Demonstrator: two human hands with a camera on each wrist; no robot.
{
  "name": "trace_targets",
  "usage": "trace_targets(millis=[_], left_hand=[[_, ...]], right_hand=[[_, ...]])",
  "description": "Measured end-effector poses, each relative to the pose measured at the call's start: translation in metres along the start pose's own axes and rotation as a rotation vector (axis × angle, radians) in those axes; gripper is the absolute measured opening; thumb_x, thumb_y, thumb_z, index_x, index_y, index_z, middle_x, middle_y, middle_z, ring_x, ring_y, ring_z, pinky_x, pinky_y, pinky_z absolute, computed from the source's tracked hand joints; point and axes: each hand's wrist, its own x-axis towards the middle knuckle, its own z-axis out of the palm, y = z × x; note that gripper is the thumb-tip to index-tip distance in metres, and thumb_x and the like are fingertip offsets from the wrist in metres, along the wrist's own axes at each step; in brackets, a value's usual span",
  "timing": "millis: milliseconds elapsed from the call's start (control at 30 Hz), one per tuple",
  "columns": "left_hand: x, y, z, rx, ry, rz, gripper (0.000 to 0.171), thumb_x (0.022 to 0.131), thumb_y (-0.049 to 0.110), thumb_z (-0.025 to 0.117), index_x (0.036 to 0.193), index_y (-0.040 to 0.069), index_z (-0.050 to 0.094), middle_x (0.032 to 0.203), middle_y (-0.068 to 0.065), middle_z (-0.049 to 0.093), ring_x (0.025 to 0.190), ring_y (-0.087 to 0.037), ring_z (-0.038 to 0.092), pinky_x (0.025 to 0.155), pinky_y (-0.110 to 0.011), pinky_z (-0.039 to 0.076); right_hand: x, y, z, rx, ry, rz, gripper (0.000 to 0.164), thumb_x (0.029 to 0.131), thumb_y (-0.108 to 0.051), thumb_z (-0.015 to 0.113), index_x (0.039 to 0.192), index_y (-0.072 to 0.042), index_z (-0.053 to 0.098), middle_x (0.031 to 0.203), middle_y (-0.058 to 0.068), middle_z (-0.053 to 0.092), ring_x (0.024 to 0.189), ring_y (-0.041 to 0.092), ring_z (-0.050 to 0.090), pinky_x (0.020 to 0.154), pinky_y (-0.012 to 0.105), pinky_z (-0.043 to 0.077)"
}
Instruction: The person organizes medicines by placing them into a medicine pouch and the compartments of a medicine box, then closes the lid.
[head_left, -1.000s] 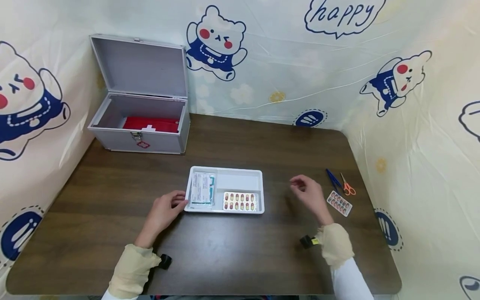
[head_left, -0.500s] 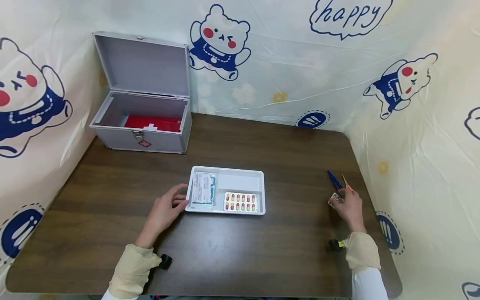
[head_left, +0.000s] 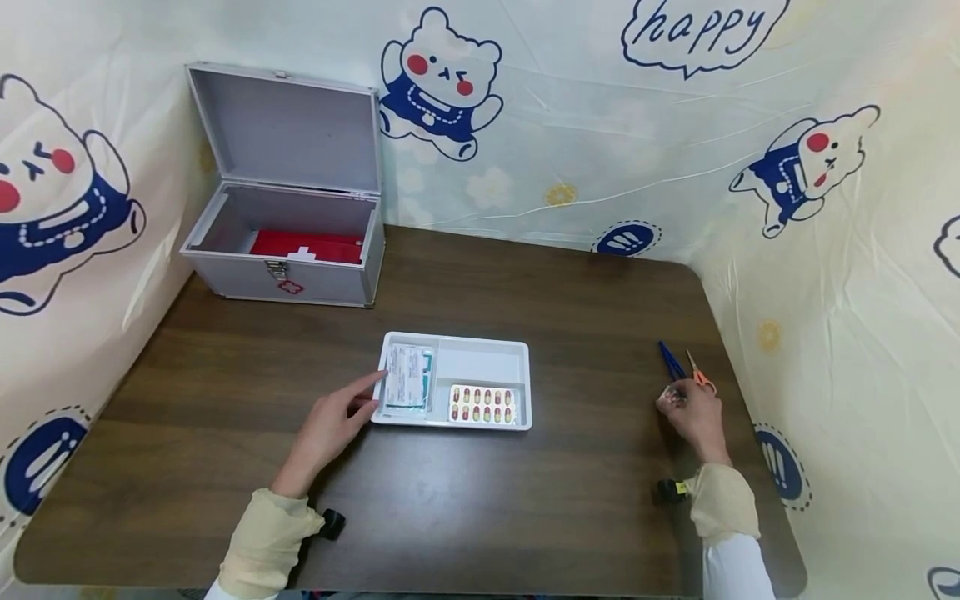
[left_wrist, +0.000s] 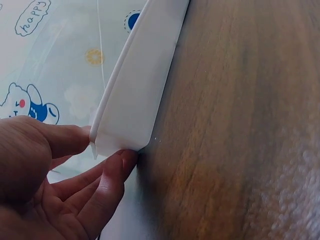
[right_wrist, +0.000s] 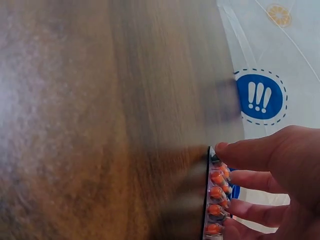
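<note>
At the left side of the white plastic tray (head_left: 480, 358), my left hand (head_left: 322, 429) grips the rim. In the left wrist view its thumb lies against the tray's edge and its other fingers reach toward the base. Far to the right, my right hand (head_left: 699, 418) pinches a blister pack of orange capsules (right_wrist: 216, 194) between thumb and fingers, covering most of it from above. The pack stands nearly edge-on in the right wrist view. Inside the tray lie another capsule blister pack (head_left: 482, 406) and some flat packets (head_left: 405, 377) in the left compartment.
Just beyond the right hand lie blue tweezers (head_left: 670, 360) and orange-handled scissors (head_left: 702, 381). A silver case (head_left: 300, 282) with its lid raised stands at the back left, a red pouch (head_left: 330, 248) inside. Printed sheets wall the table (head_left: 480, 517) at the back and sides.
The right hand has moved right, from beside the tray to the loose blister pack, and taken hold of it. The left hand stays at the tray, its forefinger now over the rim.
</note>
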Motion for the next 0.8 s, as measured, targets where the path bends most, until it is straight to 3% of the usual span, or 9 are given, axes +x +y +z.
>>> trace_targets(millis=[200, 333, 433, 633, 800], left_hand=[[0.001, -0.003, 0.0, 0.003, -0.011, 0.016, 0.048, 0.099, 0.013, 0.06, 0.147, 0.015, 0.051, 0.143, -0.021, 0.056, 0.114, -0.033, 0.061, 0.101, -0.058, 0.049], [0.001, -0.003, 0.0, 0.001, -0.025, 0.006, 0.049, 0.1, 0.013, 0.059, 0.147, 0.015, 0.05, 0.145, -0.021, 0.054, 0.124, -0.038, 0.058, 0.104, -0.061, 0.046], [0.001, -0.002, -0.001, 0.0, -0.036, -0.002, 0.049, 0.1, 0.013, 0.059, 0.148, 0.014, 0.05, 0.146, -0.021, 0.053, 0.128, -0.04, 0.056, 0.105, -0.061, 0.044], [0.001, -0.001, -0.002, 0.002, -0.04, -0.011, 0.048, 0.1, 0.014, 0.059, 0.147, 0.014, 0.05, 0.145, -0.022, 0.053, 0.123, -0.037, 0.058, 0.104, -0.061, 0.046], [0.001, -0.001, -0.001, 0.002, -0.034, -0.016, 0.048, 0.1, 0.014, 0.059, 0.147, 0.015, 0.051, 0.143, -0.021, 0.056, 0.114, -0.033, 0.06, 0.102, -0.059, 0.048]], right_hand=[[-0.003, -0.001, 0.001, 0.013, -0.033, 0.003, 0.044, 0.085, -0.015, 0.072, 0.117, 0.012, 0.058, 0.11, 0.036, 0.06, 0.104, 0.052, 0.052, 0.097, 0.067, 0.036], [-0.009, -0.006, 0.002, 0.054, -0.081, 0.068, 0.053, 0.087, -0.017, 0.074, 0.126, 0.01, 0.052, 0.12, 0.039, 0.051, 0.105, 0.05, 0.051, 0.091, 0.064, 0.044], [-0.013, -0.009, 0.002, 0.088, -0.073, 0.076, 0.048, 0.088, -0.013, 0.074, 0.125, 0.01, 0.054, 0.121, 0.039, 0.046, 0.1, 0.047, 0.053, 0.084, 0.057, 0.049], [-0.018, -0.018, -0.003, 0.071, 0.0, -0.023, 0.024, 0.091, -0.003, 0.066, 0.113, 0.007, 0.064, 0.103, 0.031, 0.062, 0.085, 0.037, 0.058, 0.073, 0.047, 0.048], [-0.019, -0.034, -0.011, 0.094, -0.016, -0.049, 0.022, 0.094, -0.004, 0.064, 0.115, 0.003, 0.065, 0.1, 0.023, 0.067, 0.08, 0.027, 0.058, 0.067, 0.034, 0.044]])
